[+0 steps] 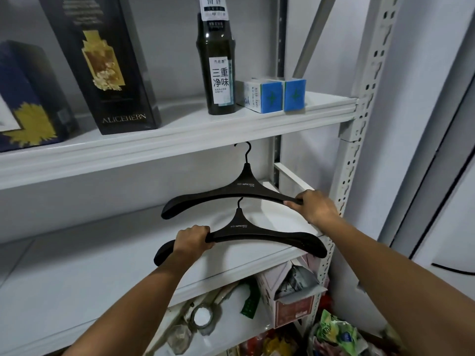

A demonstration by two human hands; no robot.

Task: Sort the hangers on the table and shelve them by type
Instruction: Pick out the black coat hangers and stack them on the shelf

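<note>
Two wide black plastic hangers with metal hooks are held over the middle shelf (77, 273) of a white metal rack. My right hand (314, 208) grips the right end of the farther hanger (231, 194), whose hook reaches up to the underside of the upper shelf. My left hand (194, 238) grips the left arm of the nearer hanger (257, 236), which hangs just in front of and below the first. Both hangers face me, hooks upward. The table is out of view.
The upper shelf (180, 134) carries a dark bottle (218, 73), a black box (102, 65), a blue box (28, 98) and small blue-white cartons (272, 95). Below are a tape roll (203, 317), a torn carton (290, 291) and bags. A perforated upright (359, 124) stands right.
</note>
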